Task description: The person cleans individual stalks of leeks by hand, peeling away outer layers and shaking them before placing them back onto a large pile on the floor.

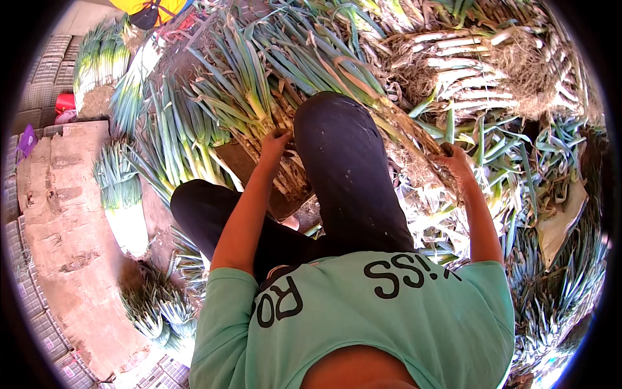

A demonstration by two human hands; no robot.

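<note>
My right hand point(453, 161) is closed around the lower end of a long green onion point(408, 127), its outer layers brown and dry. The stalk slants up and left past my right knee, its leaves fanning out at the far end. My left hand point(277, 142) is beside the inner side of that knee, fingers bent against a pile of untrimmed green onions point(286, 177). Whether it grips a stalk cannot be told. Those stalks lie on a brown board point(243, 163) between my legs, roots towards me.
Rooty green onions point(476, 82) lie heaped at the upper right. Stripped leaves point(442, 219) litter the floor by my right leg. Cleaned bundles point(125, 209) lie on the left, near flattened cardboard point(73, 233) and plastic crates point(46, 82). Another person's yellow clothing point(155, 9) shows at the top.
</note>
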